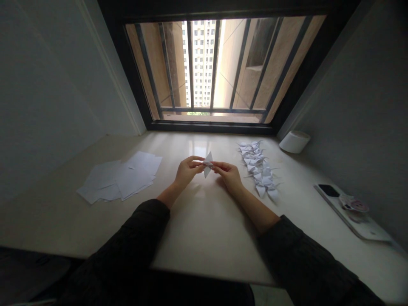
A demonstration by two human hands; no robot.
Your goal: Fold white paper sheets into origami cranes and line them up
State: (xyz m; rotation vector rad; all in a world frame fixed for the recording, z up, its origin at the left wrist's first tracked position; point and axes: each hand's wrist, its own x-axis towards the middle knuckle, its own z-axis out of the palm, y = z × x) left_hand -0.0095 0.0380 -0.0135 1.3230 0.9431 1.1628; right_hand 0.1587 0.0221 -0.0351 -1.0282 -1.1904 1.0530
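A small folded white paper piece (pixel 208 163) is held between both hands above the pale counter (pixel 204 221). My left hand (pixel 188 171) pinches its left side with thumb and fingers closed. My right hand (pixel 228 173) pinches its right side, fingers also closed. Both forearms in dark sleeves reach in from the bottom edge. The paper stands with a point up and a point down, just in front of the window.
A loose pile of white paper sheets (pixel 119 178) lies at the left. Several folded paper cranes (pixel 259 170) lie in a row at the right. A white round container (pixel 295 141) sits at the back right. A phone (pixel 349 208) lies near the right wall.
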